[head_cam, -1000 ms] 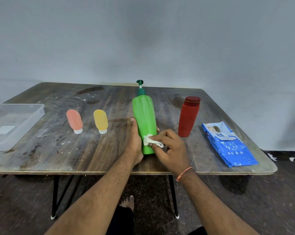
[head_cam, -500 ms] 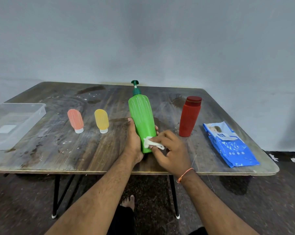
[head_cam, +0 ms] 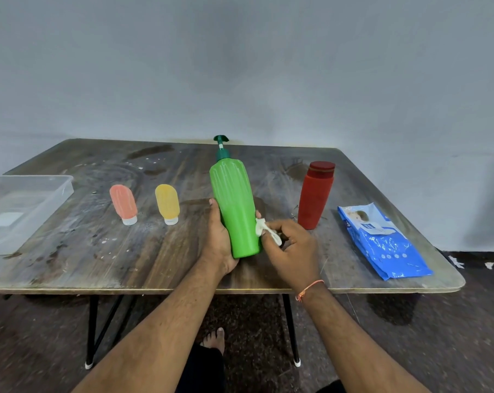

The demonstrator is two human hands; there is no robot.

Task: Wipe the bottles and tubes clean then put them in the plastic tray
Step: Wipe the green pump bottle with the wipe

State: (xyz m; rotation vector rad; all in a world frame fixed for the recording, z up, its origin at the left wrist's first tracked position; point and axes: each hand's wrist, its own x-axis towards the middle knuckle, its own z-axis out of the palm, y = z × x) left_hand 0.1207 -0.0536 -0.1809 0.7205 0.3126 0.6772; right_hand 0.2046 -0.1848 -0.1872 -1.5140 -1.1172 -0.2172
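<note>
While left hand [head_cam: 218, 245] grips green bottle [head_cam: 234, 208], right hand [head_cam: 292, 251] fingers pinch wipe [head_cam: 264, 231], two tubes [head_cam: 123, 204], one tray [head_cam: 61, 188]

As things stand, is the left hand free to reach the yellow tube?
Probably not yet: the left hand grips the green pump bottle. The path to the yellow tube looks clear across bare table once it lets go.
</note>
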